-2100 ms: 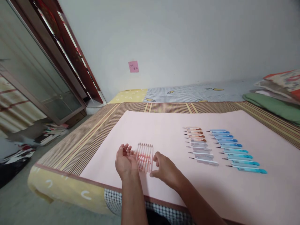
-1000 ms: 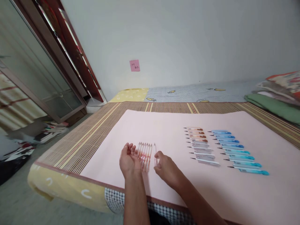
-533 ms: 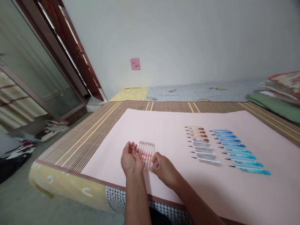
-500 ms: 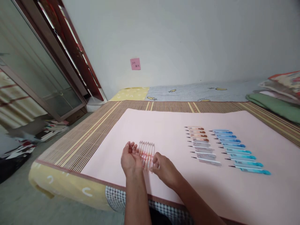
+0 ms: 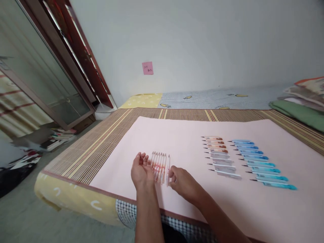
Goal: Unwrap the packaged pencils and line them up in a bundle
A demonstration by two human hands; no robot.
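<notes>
Several slim pale pens [image 5: 159, 165] with grey tips and reddish markings lie side by side on a pink sheet [image 5: 177, 135], tips pointing away from me. My left hand [image 5: 142, 171] rests along the left side of this row, palm turned inward, fingers loosely curled and apart, with nothing visible in them. A single pale pen [image 5: 168, 165] lies a little to the right of the row. My right hand [image 5: 181, 182] has its thumb and fingers closed at this pen's right side; the exact contact is partly hidden.
To the right lie a column of brown and grey pens [image 5: 220, 160] and a column of blue and turquoise pens [image 5: 264, 165]. The sheet covers a striped mat [image 5: 106, 141] on a bed. Folded green cloth [image 5: 298, 114] is at far right. A pink note [image 5: 147, 68] is on the wall.
My right hand has moved slightly right, and one pen now stands apart from the row with a gap. My left hand has stayed nearly still. The view has shifted slightly.
</notes>
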